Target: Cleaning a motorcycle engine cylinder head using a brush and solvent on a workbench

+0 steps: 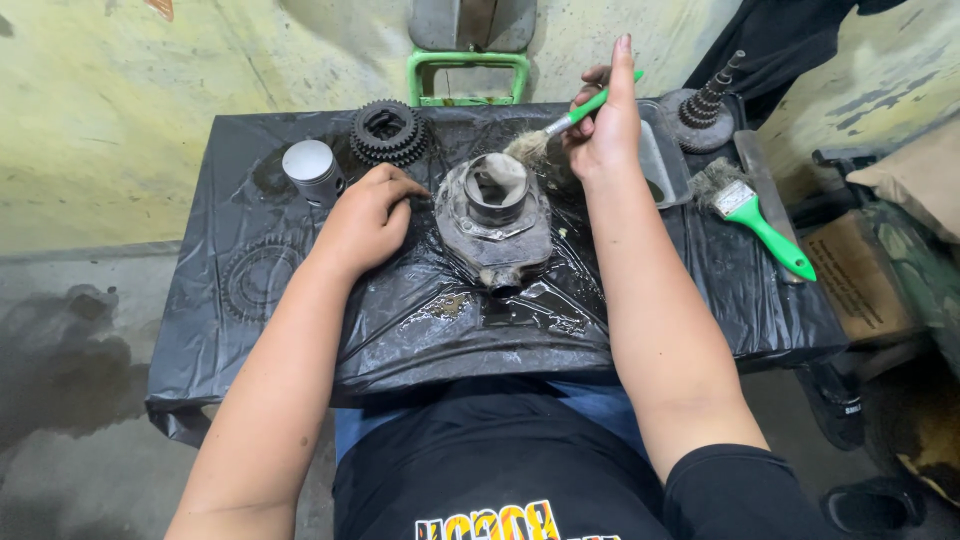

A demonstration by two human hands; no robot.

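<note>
A dirty grey metal engine cylinder [494,215] lies in the middle of a table wrapped in black plastic sheet [420,320]. My right hand [603,125] grips a green-handled brush [565,125], its bristles resting against the cylinder's top rim. My left hand [368,215] rests curled on the plastic just left of the cylinder, fingertips near its flange, holding nothing that I can see.
A silver piston [312,170] and a black gear cluster [388,131] sit at the back left. A flat gear [256,280] lies at the left. A second green brush [752,210], a metal tray [662,160] and a geared shaft [705,105] are at the right. Cardboard box [858,280] beyond the table edge.
</note>
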